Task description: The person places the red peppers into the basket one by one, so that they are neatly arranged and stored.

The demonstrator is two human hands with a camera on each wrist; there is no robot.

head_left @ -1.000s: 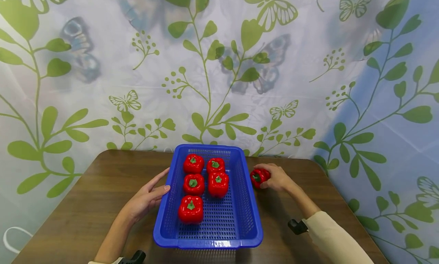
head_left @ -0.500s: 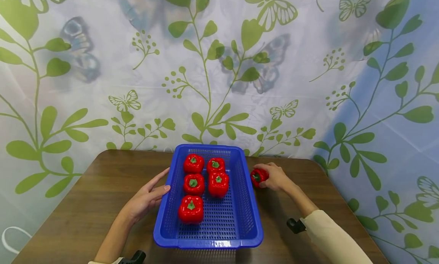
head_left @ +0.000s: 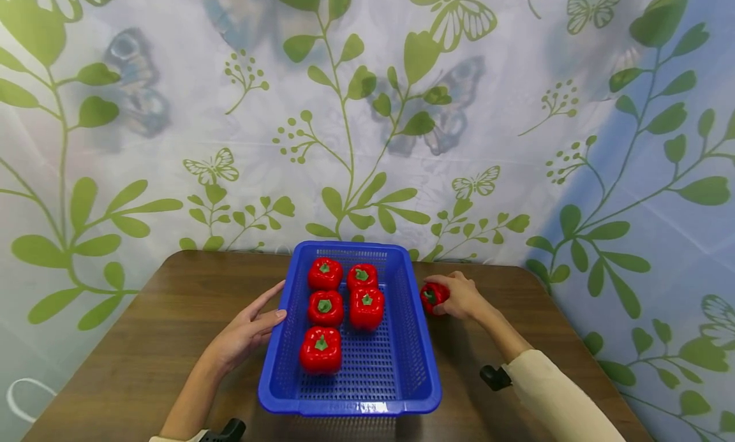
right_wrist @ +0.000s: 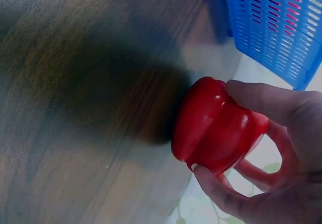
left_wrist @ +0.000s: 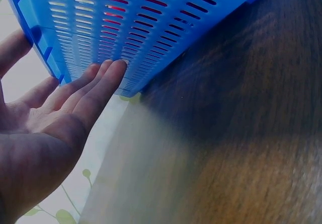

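Several shiny red bell peppers (head_left: 320, 351) with green stems sit inside a blue perforated plastic basket (head_left: 422, 365), in the left and far part of its floor. My left hand (head_left: 244, 337) is at the basket's left side, its fingers extended along the outer wall and the thumb at the rim, as the left wrist view shows. To the right of the basket, my right hand (head_left: 462, 298) grips another red bell pepper (right_wrist: 219, 126) between thumb and fingers. That pepper is at the table surface, apart from the basket; its stem shows in the head view.
The basket stands on a brown wood-grain table (head_left: 143, 340), with bare tabletop to its left and right. A pale curtain (head_left: 367, 110) printed with green leaves and butterflies hangs behind the table and along its sides. A white loop (head_left: 25, 397) shows at the lower left.
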